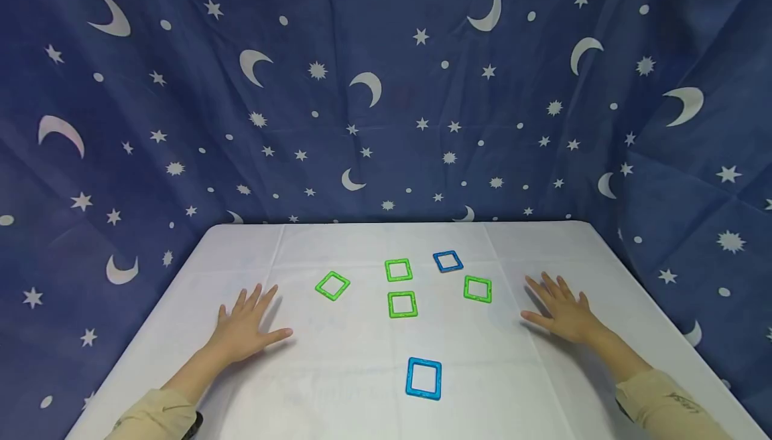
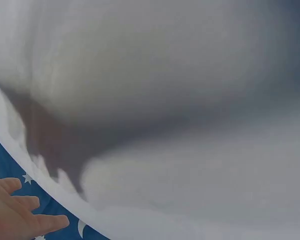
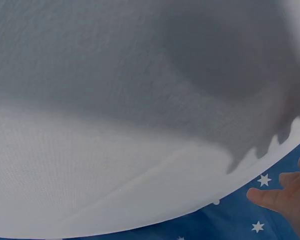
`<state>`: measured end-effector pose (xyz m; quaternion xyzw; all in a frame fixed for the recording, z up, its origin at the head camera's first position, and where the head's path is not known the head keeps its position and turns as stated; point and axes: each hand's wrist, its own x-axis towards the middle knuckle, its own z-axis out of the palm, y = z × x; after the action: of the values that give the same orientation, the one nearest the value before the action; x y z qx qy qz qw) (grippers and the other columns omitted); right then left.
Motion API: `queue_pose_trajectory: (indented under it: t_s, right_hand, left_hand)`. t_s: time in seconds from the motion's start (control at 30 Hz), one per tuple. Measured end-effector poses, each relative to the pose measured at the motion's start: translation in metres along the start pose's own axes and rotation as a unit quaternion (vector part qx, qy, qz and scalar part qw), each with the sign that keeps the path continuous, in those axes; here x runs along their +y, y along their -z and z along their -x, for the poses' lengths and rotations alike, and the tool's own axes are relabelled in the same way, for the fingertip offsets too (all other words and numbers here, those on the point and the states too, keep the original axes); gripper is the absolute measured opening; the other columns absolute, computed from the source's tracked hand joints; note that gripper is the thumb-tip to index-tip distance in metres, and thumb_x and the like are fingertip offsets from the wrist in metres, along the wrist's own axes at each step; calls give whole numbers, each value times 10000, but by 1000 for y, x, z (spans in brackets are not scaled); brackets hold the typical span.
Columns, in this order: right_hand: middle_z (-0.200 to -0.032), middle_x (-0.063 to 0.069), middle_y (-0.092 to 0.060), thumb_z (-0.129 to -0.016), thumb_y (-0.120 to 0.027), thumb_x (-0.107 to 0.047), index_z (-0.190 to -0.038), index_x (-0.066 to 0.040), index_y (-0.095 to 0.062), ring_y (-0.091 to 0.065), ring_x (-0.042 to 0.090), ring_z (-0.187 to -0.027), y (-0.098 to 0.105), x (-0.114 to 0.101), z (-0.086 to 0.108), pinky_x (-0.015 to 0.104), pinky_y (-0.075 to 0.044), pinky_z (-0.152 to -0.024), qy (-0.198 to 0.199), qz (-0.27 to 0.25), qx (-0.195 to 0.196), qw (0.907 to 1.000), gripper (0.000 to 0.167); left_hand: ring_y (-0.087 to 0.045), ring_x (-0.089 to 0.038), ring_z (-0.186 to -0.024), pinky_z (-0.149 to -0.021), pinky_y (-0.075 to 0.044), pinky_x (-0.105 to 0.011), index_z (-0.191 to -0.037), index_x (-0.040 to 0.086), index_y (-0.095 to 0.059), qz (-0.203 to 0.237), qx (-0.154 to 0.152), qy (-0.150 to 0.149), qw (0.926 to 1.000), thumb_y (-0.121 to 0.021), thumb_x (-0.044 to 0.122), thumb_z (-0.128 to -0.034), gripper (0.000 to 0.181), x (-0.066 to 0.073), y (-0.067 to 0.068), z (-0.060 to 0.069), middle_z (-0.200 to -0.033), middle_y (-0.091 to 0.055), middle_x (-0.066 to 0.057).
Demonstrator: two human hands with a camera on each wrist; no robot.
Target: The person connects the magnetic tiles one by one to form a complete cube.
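Observation:
In the head view my left hand (image 1: 240, 333) hovers over the left side of the table, fingers spread, holding nothing. Over the right side my right hand (image 1: 565, 316) is spread the same way, also holding nothing. Between them lie several square frame tiles. The green tile (image 1: 322, 292) nearest my left hand stands on its corner. Two more green tiles, an upper one (image 1: 388, 270) and a lower one (image 1: 391, 306), sit mid-table. Closest to my right hand is another green tile (image 1: 467, 288). A small blue tile (image 1: 439, 262) lies farther back, and a larger blue tile (image 1: 410, 378) in front.
A white cloth covers the table (image 1: 338, 373). Behind and beside it hangs a dark blue curtain (image 1: 410, 179) printed with moons and stars. Both wrist views show mostly white cloth with each hand's shadow on it.

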<state>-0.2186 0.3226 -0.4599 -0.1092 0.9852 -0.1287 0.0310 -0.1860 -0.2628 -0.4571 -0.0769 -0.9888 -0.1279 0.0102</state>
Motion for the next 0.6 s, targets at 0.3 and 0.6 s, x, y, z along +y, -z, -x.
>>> queue_pose_trajectory:
  t_s: [0.3,0.6]
  right_hand:
    - [-1480,303,-254,-859,-558,-567,-1450,-91,-295,-219,562,-1327,-6,-8,1,793,-193,-956,252,378,238,9987,803]
    - [-1433,305,-343,-864,-600,-505,-1419,-74,-350,-335,543,-1279,-7,-13,-7,733,-335,-908,713,316,607,9951,746]
  left_hand:
    - [-180,-541,-1361,-993,-137,-779,-1477,114,-283,167,128,-73,9998,-603,668,-768,955,-2,-6,10,-1504,-240,-281]
    - [-306,-494,-1339,-1004,-251,-727,-1449,97,-357,154,350,-615,9974,-635,636,-764,915,17,-15,7,-1459,-374,-237]
